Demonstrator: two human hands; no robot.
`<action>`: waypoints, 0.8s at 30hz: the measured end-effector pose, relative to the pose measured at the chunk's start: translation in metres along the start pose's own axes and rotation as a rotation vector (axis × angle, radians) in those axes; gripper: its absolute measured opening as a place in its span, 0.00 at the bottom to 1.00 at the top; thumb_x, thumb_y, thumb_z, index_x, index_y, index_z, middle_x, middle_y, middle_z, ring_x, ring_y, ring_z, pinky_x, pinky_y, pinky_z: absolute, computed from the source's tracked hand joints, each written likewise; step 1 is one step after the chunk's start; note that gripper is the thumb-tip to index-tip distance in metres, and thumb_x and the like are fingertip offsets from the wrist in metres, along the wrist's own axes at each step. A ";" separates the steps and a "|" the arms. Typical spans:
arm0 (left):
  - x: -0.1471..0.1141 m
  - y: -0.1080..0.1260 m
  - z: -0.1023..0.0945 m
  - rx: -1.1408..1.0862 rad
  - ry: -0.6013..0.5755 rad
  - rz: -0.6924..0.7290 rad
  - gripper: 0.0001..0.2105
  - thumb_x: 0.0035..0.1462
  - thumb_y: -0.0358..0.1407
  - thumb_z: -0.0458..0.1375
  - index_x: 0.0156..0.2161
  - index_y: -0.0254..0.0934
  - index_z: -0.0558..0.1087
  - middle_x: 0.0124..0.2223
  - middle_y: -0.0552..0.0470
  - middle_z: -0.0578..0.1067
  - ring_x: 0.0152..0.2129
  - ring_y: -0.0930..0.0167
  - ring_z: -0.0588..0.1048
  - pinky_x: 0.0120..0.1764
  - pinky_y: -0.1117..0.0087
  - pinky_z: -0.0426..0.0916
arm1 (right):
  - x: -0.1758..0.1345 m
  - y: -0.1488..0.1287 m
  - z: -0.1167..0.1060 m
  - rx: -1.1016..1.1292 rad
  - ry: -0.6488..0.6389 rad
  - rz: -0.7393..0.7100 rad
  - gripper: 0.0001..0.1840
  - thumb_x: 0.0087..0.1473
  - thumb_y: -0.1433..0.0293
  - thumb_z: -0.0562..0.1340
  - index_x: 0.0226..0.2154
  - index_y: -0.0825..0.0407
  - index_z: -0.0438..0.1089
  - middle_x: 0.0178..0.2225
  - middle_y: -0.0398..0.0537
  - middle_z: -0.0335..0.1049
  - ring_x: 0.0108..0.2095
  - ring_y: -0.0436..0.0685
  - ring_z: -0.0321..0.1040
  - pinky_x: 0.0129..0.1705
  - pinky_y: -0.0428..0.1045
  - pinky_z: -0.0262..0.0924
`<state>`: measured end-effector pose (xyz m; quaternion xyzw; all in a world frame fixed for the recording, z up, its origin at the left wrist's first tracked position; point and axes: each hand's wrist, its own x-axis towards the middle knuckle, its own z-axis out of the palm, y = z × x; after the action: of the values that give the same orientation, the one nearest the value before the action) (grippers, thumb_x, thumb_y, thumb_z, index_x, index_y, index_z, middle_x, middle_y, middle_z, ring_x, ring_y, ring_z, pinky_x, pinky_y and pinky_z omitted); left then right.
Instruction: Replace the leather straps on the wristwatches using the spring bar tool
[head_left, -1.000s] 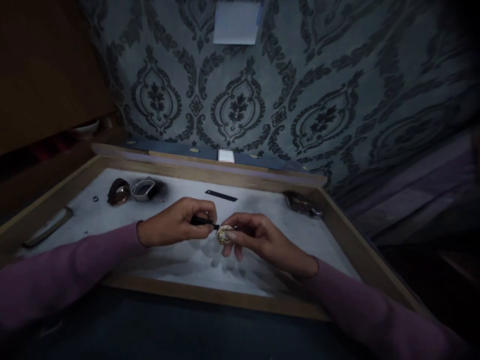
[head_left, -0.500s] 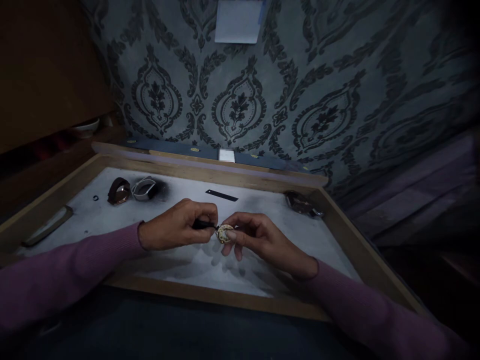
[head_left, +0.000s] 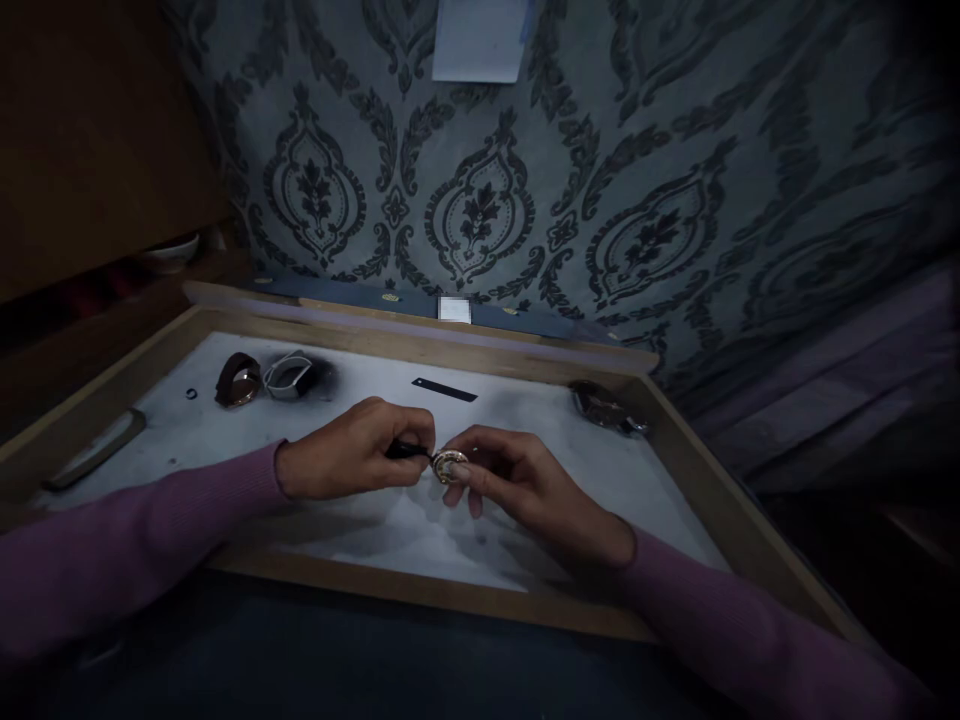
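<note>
My left hand [head_left: 360,450] is closed around a slim black tool [head_left: 407,451], its tip meeting the left edge of a small round watch movement [head_left: 448,466]. Thumb and fingers of my right hand [head_left: 517,470] pinch that movement, which has a gold-coloured rim and a paler middle. The thumb covers part of its right side. Both hands are over the white floor of a shallow wooden tray [head_left: 420,590]. The exact kind of tool tip is too small to make out.
Toward the tray's back left lie a brown-strapped watch [head_left: 238,380] and a silver watch [head_left: 289,378]. A black flat strip [head_left: 444,389] lies behind my hands. Another dark watch [head_left: 604,405] is at the right. A curved strap-like piece [head_left: 101,452] rests at the left wall.
The watch movement has tilted slightly in my right fingers, so its face shows narrower. My left hand still holds the black tool against its edge.
</note>
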<state>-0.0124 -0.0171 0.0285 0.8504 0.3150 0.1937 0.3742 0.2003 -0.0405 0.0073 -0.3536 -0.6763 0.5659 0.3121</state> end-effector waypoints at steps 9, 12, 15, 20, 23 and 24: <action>0.001 -0.001 0.000 0.042 0.010 0.000 0.03 0.51 0.26 0.54 0.29 0.34 0.68 0.21 0.61 0.61 0.19 0.79 0.58 0.24 0.78 0.52 | 0.000 0.001 0.001 -0.075 -0.003 -0.039 0.12 0.59 0.63 0.62 0.36 0.56 0.71 0.26 0.47 0.73 0.25 0.49 0.69 0.25 0.45 0.65; 0.001 -0.001 0.000 0.047 0.010 0.001 0.03 0.51 0.26 0.54 0.29 0.34 0.68 0.21 0.61 0.62 0.19 0.79 0.58 0.24 0.78 0.52 | 0.000 0.001 0.001 -0.088 -0.001 -0.046 0.11 0.59 0.63 0.62 0.36 0.56 0.71 0.26 0.47 0.74 0.24 0.48 0.69 0.25 0.44 0.65; 0.001 -0.001 0.000 0.024 -0.020 0.015 0.03 0.51 0.27 0.54 0.29 0.34 0.68 0.21 0.61 0.63 0.19 0.79 0.59 0.24 0.78 0.53 | 0.000 0.001 0.000 -0.099 -0.003 -0.045 0.11 0.59 0.64 0.62 0.36 0.56 0.71 0.26 0.47 0.74 0.24 0.48 0.69 0.25 0.44 0.65; 0.001 -0.001 0.000 0.023 -0.011 -0.009 0.03 0.51 0.27 0.54 0.29 0.34 0.69 0.21 0.61 0.62 0.19 0.79 0.58 0.23 0.78 0.52 | 0.001 0.003 0.000 -0.105 -0.002 -0.049 0.11 0.59 0.64 0.62 0.37 0.56 0.71 0.27 0.47 0.74 0.24 0.48 0.69 0.25 0.44 0.65; 0.002 0.000 0.000 0.022 -0.026 -0.006 0.03 0.51 0.27 0.54 0.29 0.34 0.68 0.21 0.61 0.62 0.19 0.79 0.59 0.23 0.78 0.52 | 0.001 0.003 0.001 -0.110 -0.003 -0.058 0.11 0.59 0.63 0.62 0.36 0.56 0.71 0.27 0.47 0.73 0.24 0.48 0.69 0.25 0.44 0.65; 0.002 0.000 0.000 0.028 -0.026 -0.006 0.03 0.51 0.27 0.54 0.29 0.34 0.68 0.21 0.61 0.62 0.19 0.79 0.59 0.23 0.78 0.52 | 0.001 0.002 0.001 -0.109 -0.005 -0.059 0.12 0.59 0.63 0.62 0.36 0.56 0.71 0.27 0.47 0.73 0.24 0.48 0.69 0.25 0.44 0.65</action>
<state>-0.0109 -0.0162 0.0288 0.8572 0.3152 0.1771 0.3667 0.1994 -0.0400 0.0050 -0.3488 -0.7169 0.5195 0.3072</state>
